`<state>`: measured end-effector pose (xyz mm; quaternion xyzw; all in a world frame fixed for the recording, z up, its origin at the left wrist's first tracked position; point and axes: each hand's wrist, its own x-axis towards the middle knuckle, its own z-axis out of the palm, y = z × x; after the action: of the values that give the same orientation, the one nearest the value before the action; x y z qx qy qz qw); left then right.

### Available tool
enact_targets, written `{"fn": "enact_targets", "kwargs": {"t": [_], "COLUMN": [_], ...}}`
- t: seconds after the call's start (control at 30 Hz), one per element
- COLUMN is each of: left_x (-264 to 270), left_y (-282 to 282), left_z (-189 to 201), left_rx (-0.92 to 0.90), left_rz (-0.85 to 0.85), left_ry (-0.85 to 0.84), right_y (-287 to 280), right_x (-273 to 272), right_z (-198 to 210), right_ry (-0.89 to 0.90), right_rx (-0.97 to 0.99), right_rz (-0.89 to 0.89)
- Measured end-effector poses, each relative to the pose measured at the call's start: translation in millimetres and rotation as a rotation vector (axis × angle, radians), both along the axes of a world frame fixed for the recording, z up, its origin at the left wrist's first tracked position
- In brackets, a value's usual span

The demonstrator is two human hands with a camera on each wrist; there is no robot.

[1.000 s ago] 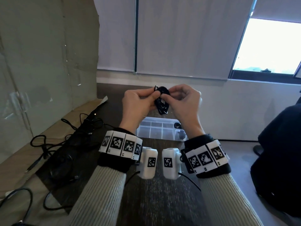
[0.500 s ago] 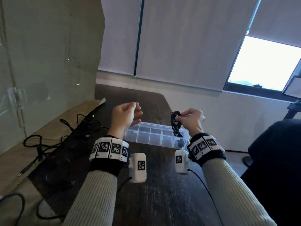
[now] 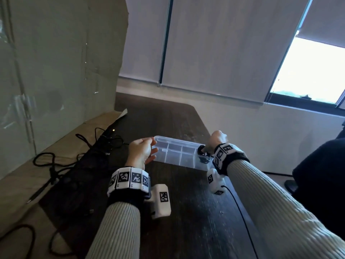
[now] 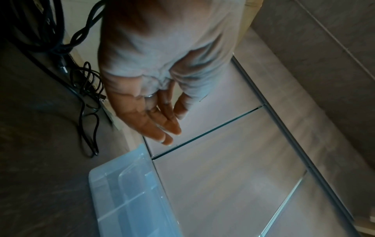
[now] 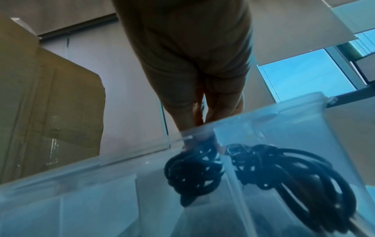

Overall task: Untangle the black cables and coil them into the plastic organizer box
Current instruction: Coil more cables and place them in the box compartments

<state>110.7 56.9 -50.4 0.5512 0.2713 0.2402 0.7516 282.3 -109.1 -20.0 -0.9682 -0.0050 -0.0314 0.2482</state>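
Beside our relaxed, empty left hand [image 3: 142, 153] stands the clear plastic organizer box [image 3: 169, 143], rigid and thin-walled. Our right hand [image 3: 216, 141] pinches a coiled black cable [image 5: 192, 173], rubbery and springy, inside an end compartment beside another stored coil [image 5: 300, 179]. We should press it flat before letting go, bracing the box's left end.
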Motion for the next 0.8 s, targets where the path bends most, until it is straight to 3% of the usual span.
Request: {"fn": "enact_targets", "kwargs": {"t": [0.23,0.5,0.57,0.7,0.8], "left_x": [-3.9,-10.3,-11.5,-15.9,-22.1], "left_y": [4.7,16.7,22.6,34.1,39.9], "left_z": [1.1,1.7,3.1,7.4,10.9], "left_rx": [-0.016,-0.039,-0.035,-0.032,-0.028], "left_rz": [0.021,0.033,0.042,0.08,0.078], "left_ry": [-0.004,-0.029,-0.038,-0.038,-0.043], "right_y": [9.7,16.1,20.0,6.7,-18.6], "right_x": [5.4,-8.9,-22.2,-53.9,-70.3], "right_z": [-18.8,-7.9,0.6,22.5,23.5], "right_ry": [-0.055,-0.029,-0.136,-0.216,-0.292], "right_rx": [-0.235,-0.462,-0.387,0.038,0.356], "right_rz": [0.11,0.292,0.342,0.47,0.441]}}
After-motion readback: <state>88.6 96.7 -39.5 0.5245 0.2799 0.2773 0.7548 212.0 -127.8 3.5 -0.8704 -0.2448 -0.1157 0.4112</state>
